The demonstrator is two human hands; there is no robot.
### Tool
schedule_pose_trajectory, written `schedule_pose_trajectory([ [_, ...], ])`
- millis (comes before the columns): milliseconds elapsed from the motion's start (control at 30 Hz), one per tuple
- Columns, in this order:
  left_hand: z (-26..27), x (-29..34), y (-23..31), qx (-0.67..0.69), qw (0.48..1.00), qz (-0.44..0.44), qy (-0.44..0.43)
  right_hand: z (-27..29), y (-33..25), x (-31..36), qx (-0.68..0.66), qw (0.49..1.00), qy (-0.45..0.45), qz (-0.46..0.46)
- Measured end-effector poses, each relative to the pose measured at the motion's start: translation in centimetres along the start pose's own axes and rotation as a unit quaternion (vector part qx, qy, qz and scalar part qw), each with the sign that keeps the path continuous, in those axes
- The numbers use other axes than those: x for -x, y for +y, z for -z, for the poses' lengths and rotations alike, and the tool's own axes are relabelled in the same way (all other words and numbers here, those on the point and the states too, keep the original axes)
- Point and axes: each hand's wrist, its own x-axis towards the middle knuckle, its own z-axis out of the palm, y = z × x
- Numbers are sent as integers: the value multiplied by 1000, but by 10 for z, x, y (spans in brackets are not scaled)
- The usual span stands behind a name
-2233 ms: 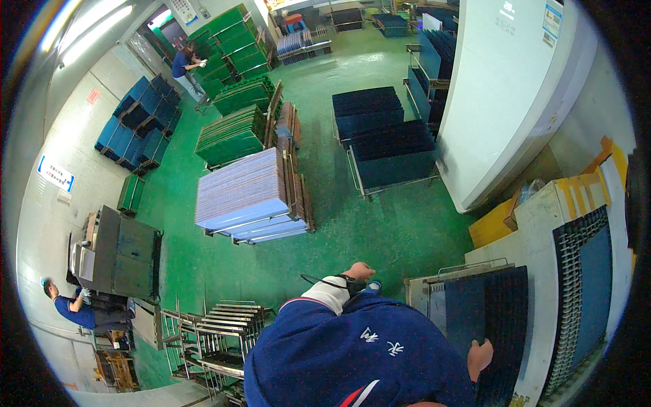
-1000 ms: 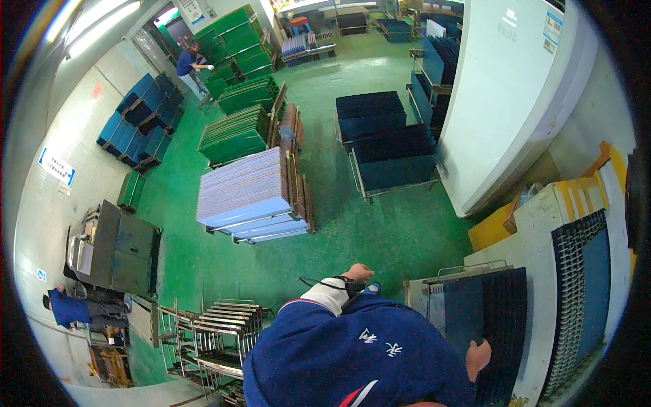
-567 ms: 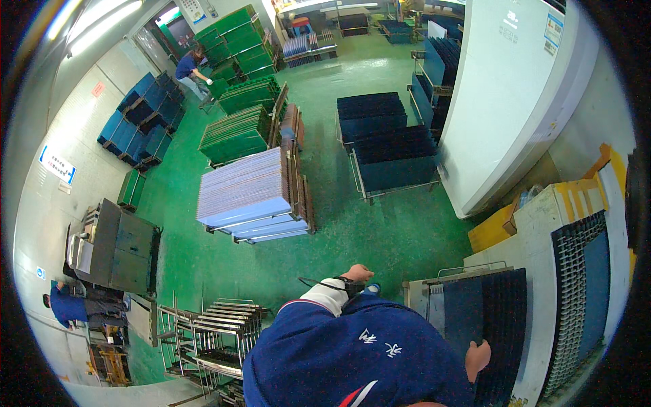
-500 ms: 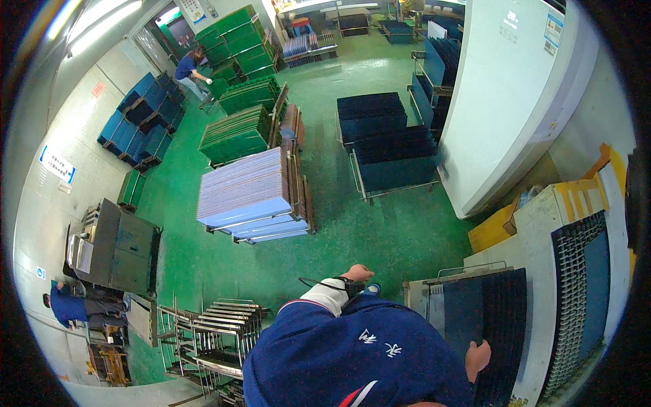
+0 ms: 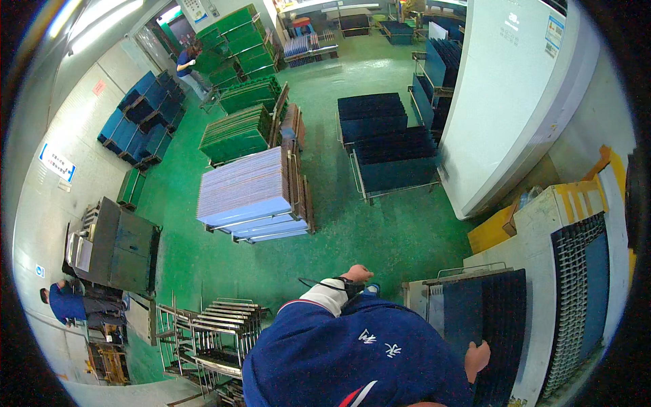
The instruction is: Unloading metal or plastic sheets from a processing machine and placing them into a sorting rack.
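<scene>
My left hand (image 5: 358, 273) is in front of my body above the green floor, its fingers curled in, with nothing visible in them. A white cuff and a dark wristband show behind it. My right hand (image 5: 477, 357) is lower, at the right side of my body, over a rack of upright dark blue panels (image 5: 503, 325). Its fingers are small and partly hidden, so whether it touches or grips a panel does not show. The rack has a metal frame (image 5: 471, 267) at its far end.
Racks of light-blue panels (image 5: 251, 186), green panels (image 5: 237, 132) and dark blue panels (image 5: 397, 159) stand ahead. Empty metal racks (image 5: 224, 332) are at near left. A large white cabinet (image 5: 505, 102) rises at right. One person (image 5: 192, 71) stands far left; another (image 5: 71, 305) is at left.
The far-left person has straightened and drawn a hand in toward the body. The other person at left has shifted head and arms slightly. My hands look unmoved.
</scene>
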Motion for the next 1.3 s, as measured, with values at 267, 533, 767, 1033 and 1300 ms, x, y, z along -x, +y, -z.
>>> schedule_pose_trajectory([
  [267, 2, 13, 5, -5, 1000, 6, 1, 8, -5, 2, -17, 1000, -3, 15],
  [533, 1, -8, -4, -12, 999, -30, -32, -7, 7, -4, -94, 995, -15, -1],
  [767, 1, -2, 3, 67, 995, 6, -72, 78, -7, 1, -85, 994, 55, 38],
  [1033, -9, -6, 22, 62, 986, 78, -135, 226, 42, 41, -145, 981, 130, -27],
  [1300, -38, -15, 61, 29, 984, 63, -166, 231, 133, 61, -640, 713, 242, -152],
])
